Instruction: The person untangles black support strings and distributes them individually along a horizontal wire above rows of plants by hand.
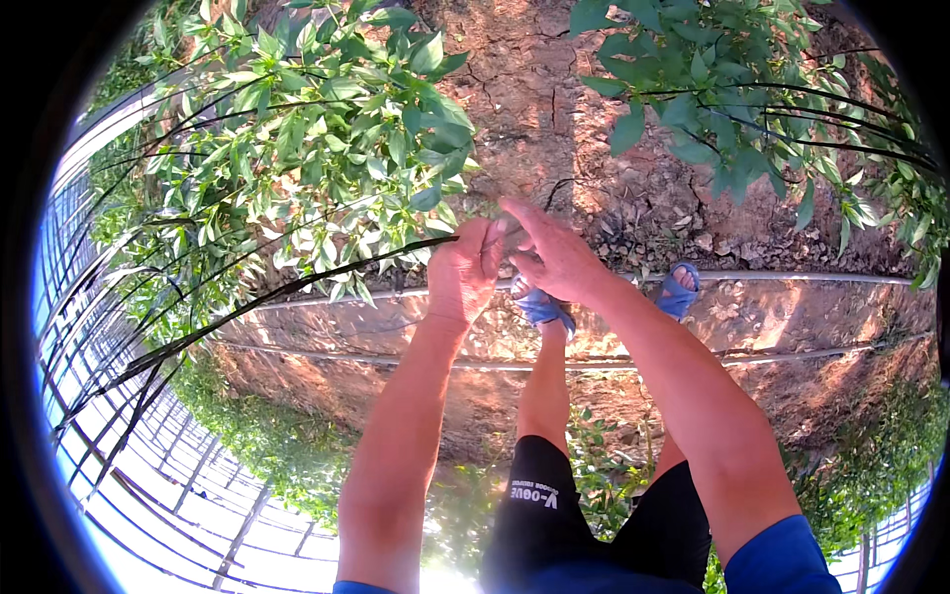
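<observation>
My left hand is shut on a dark cord, its thumb pressed over the fingers. From that hand the cord runs taut down to the left, where it meets a bundle of other dark lines. My right hand is close by on the right, slightly blurred, with its fingers apart and pointing at the left thumb. I see nothing clearly gripped in it. A thin dark curved strand shows just beyond the right hand; whether it belongs to the same cord is hidden. Leafy green plants stand just beyond my left hand.
More plants with dark lines across them are at the upper right. Cracked bare soil lies between the rows. Two thin pipes cross the ground near my sandalled feet. A framework of poles fills the lower left.
</observation>
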A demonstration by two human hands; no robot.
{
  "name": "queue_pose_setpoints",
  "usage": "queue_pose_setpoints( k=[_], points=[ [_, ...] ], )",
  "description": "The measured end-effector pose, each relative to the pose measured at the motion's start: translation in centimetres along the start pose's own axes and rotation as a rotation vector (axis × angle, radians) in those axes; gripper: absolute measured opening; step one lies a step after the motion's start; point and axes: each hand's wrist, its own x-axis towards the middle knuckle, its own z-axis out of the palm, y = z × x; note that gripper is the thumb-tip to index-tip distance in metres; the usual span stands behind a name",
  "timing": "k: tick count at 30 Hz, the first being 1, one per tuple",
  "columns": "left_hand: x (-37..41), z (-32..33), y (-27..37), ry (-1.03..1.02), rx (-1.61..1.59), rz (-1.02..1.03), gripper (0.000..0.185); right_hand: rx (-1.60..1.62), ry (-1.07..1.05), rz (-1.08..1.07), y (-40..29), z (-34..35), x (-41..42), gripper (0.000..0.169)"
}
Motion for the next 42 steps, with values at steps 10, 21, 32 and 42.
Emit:
queue_pose_setpoints(
  k=[10,21,32,42],
  points=[
    [2.3,1.6,-4.6,0.05,0.04,-0.092,0.02,-0.236,0.136,-0.075,7.8,3.5,4.0,0.025],
    [-4.8,6.2,-0.1,-0.181,-0.025,0.126,0.054,-0.364,0.233,0.025,13.5,4.8,5.3,0.016],
    [0.8,14.7,-7.4,-0.194,0.07,-0.265,0.021,-0.382,0.118,0.026,18.4,5.2,5.4,0.024],
    [1.8,16.3,-11.0,-0.118,0.028,-0.336,0.027,-0.156,0.256,-0.037,16.5,2.8,3.6,0.01]
  ],
)
